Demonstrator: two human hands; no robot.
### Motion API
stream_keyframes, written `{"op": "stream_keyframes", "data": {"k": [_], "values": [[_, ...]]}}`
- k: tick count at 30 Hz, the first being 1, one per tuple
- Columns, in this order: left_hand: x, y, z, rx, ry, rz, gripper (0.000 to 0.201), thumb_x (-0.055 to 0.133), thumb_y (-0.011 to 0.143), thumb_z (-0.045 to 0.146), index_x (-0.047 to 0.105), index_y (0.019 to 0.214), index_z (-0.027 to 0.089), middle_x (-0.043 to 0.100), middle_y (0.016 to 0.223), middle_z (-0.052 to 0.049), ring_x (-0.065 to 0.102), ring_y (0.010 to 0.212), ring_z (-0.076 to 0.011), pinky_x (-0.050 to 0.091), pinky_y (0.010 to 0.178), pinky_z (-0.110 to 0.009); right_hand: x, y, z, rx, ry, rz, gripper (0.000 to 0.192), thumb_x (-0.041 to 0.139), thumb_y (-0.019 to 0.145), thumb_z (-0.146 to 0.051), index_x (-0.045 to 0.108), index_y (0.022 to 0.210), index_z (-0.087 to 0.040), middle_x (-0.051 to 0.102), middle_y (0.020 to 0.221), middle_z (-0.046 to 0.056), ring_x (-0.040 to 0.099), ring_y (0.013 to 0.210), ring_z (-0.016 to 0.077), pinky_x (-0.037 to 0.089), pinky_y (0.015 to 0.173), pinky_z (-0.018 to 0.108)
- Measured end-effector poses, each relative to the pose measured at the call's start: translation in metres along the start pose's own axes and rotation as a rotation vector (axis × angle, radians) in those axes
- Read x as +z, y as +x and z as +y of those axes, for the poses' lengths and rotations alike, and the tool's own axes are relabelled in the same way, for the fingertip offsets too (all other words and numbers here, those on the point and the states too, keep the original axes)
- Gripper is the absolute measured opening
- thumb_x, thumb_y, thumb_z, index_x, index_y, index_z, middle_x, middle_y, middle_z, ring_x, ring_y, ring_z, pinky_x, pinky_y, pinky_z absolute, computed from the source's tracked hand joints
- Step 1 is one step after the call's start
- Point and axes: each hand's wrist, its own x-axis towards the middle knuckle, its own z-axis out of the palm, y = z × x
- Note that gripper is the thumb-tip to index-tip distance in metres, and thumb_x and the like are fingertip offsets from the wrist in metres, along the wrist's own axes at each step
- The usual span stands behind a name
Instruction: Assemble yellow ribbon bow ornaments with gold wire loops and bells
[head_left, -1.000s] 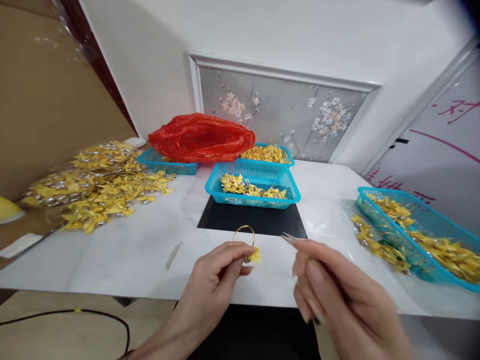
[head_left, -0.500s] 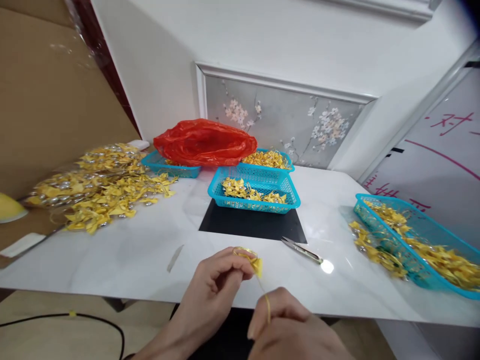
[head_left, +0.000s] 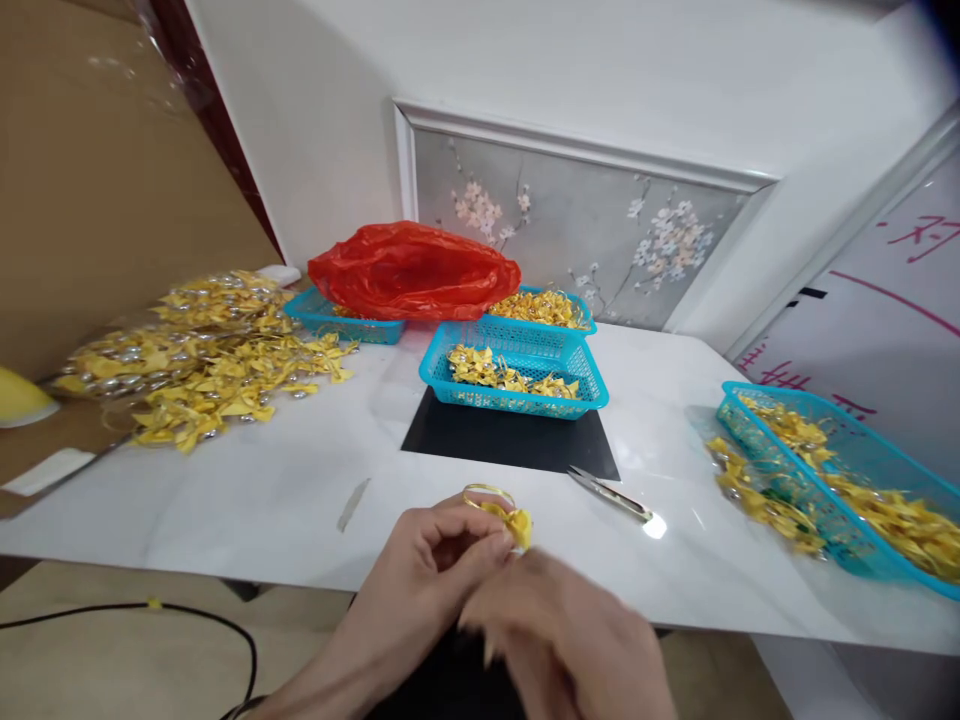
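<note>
Between thumb and fingers, my left hand (head_left: 439, 560) pinches a small yellow ribbon bow (head_left: 519, 525) with a looped cord (head_left: 487, 492) standing above the fingers. My right hand (head_left: 570, 630) is close against it on the right, blurred by motion, and its fingertips are partly hidden, so I cannot make out whether it holds anything. A pair of thread snips (head_left: 611, 493) lies on the white table beyond the hands. Behind them, a blue basket (head_left: 517, 402) with several yellow bows rests on a black mat (head_left: 510, 445).
At the left is a heap of yellow bows with silvery beads (head_left: 217, 375). A red plastic bag (head_left: 412, 275) lies over baskets at the back. On the right, another blue basket (head_left: 847, 450) holds bows, with a few bows (head_left: 765, 505) beside it on the white table (head_left: 285, 500).
My right hand has moved up and left, next to my left hand; the cord stretched between the hands no longer shows. The bow stays in my left hand. The view has shifted slightly.
</note>
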Motion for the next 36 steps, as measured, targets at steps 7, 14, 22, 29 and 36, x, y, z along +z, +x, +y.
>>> {"op": "stream_keyframes", "data": {"k": [7,14,22,29,36], "values": [[0.003,-0.009,0.000,-0.004,-0.019,0.013,0.023,0.062,0.090,0.033,0.069,0.074,0.018,0.063,0.080,-0.002,0.057,0.083,-0.0181,0.050,0.083,-0.029,-0.003,0.006,0.021,-0.004,-0.066,0.091,0.021,0.050,0.094,-0.008,0.066,0.100,-0.020,0.062,0.083,0.004,0.064,0.072,0.0145,0.056,0.064,0.025],[0.000,-0.012,-0.007,0.003,-0.020,0.076,0.022,0.062,0.090,0.033,0.067,0.074,0.019,0.065,0.087,-0.003,0.060,0.089,-0.0184,0.051,0.085,-0.026,0.002,0.004,0.018,-0.166,-0.423,0.126,0.022,0.046,0.094,-0.003,0.065,0.101,-0.011,0.056,0.074,0.006,0.054,0.069,0.0189,0.046,0.061,0.031],[-0.001,-0.011,-0.009,-0.022,-0.064,0.069,0.028,0.054,0.096,0.040,0.055,0.075,0.020,0.056,0.077,0.003,0.052,0.076,-0.0128,0.050,0.082,-0.024,-0.009,0.008,0.019,-0.177,-0.483,0.016,0.032,0.033,0.098,-0.009,0.064,0.102,-0.016,0.057,0.082,0.006,0.052,0.071,0.0182,0.038,0.053,0.028],[0.000,-0.009,-0.009,-0.019,-0.039,0.035,0.029,0.051,0.097,0.043,0.056,0.079,0.020,0.053,0.078,0.002,0.048,0.078,-0.0138,0.049,0.083,-0.026,0.001,0.006,0.018,-0.109,-0.396,0.065,0.026,0.039,0.098,-0.009,0.063,0.096,-0.019,0.053,0.077,0.003,0.050,0.066,0.0162,0.036,0.054,0.028],[-0.001,-0.012,-0.012,0.064,0.215,0.076,0.030,0.046,0.099,0.041,0.056,0.078,0.021,0.052,0.072,0.004,0.046,0.068,-0.0124,0.043,0.064,-0.021,0.002,0.011,0.015,-0.138,-0.405,0.075,0.019,0.046,0.095,-0.008,0.063,0.087,-0.015,0.052,0.068,0.002,0.049,0.060,0.0165,0.036,0.052,0.029]]}}
